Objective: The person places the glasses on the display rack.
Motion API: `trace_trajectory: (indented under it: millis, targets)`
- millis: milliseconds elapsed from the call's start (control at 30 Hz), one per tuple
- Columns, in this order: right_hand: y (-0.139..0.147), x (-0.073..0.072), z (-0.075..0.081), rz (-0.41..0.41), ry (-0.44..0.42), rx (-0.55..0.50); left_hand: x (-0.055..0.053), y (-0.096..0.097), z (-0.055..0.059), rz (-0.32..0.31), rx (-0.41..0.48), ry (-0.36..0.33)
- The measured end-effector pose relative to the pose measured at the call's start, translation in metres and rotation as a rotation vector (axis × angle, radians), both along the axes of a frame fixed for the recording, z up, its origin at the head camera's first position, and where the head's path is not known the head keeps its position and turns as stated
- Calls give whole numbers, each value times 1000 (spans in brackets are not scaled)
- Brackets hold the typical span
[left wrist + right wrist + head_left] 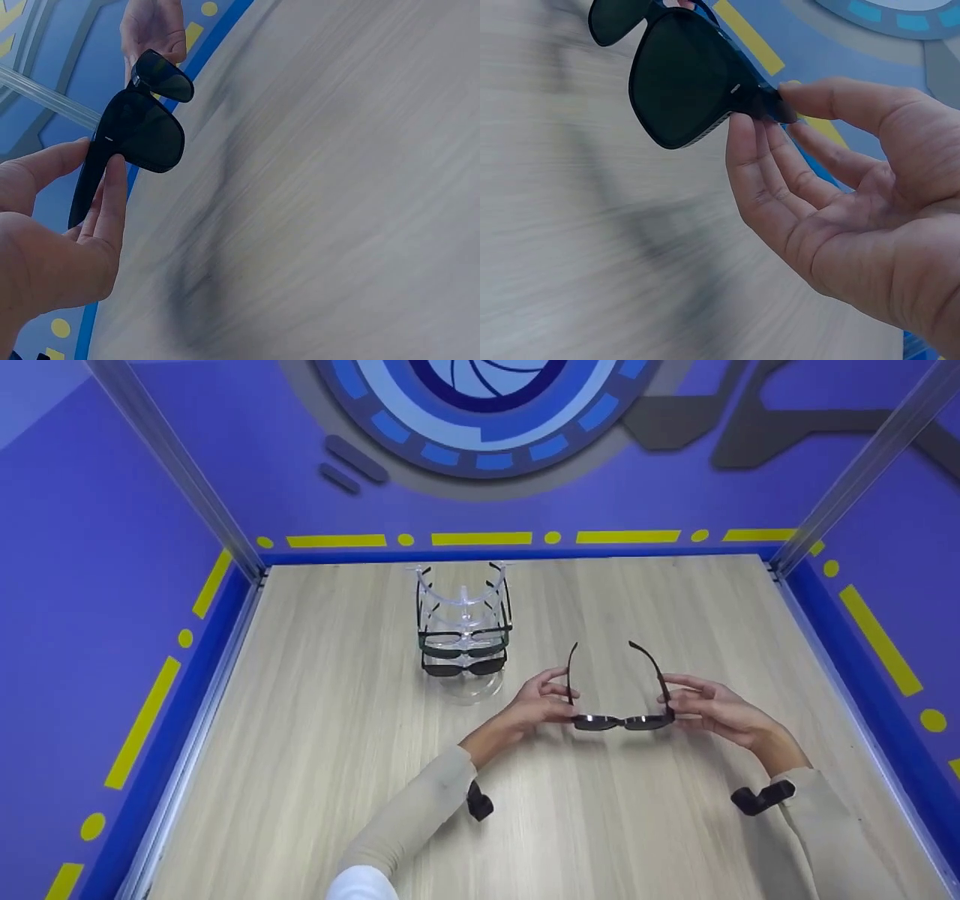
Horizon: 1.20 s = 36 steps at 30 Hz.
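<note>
A pair of dark sunglasses (646,723) is held above the table between my two hands, its arms unfolded and pointing away from me. My left hand (534,704) pinches the left arm close to its hinge. At the opposite hinge, my right hand (721,709) pinches the frame between thumb and fingers. In the left wrist view the dark lenses (154,136) hang tilted above the wood, with the other hand behind them. The right wrist view shows the near lens (676,79) beside my fingertips.
A clear display stand (465,598) stands left of my hands, with several glasses stacked on it; the lowest is a dark pair (487,666). The wooden tabletop (322,720) is bordered by blue printed walls (247,457) at the back and sides.
</note>
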State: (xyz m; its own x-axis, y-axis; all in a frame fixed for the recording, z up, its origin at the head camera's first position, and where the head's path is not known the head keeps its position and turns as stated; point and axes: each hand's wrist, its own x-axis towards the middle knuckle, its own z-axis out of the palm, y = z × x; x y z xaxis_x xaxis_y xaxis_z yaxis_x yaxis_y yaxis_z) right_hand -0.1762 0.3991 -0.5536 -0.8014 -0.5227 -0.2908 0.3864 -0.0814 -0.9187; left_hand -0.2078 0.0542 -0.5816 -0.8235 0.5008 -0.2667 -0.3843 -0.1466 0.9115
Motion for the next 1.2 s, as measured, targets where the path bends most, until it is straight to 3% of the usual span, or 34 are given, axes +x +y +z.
trace_trajectory:
  millis: [300,833,1200]
  targets:
    - [-8,-2,5,-6,15,36,1,-11,4,18,30,9]
    - [-15,1,4,8,6,28,7,-19,7,64,5,-58]
    - [-19,1,12,-10,34,65,7,-24,17,52,-29,-8]
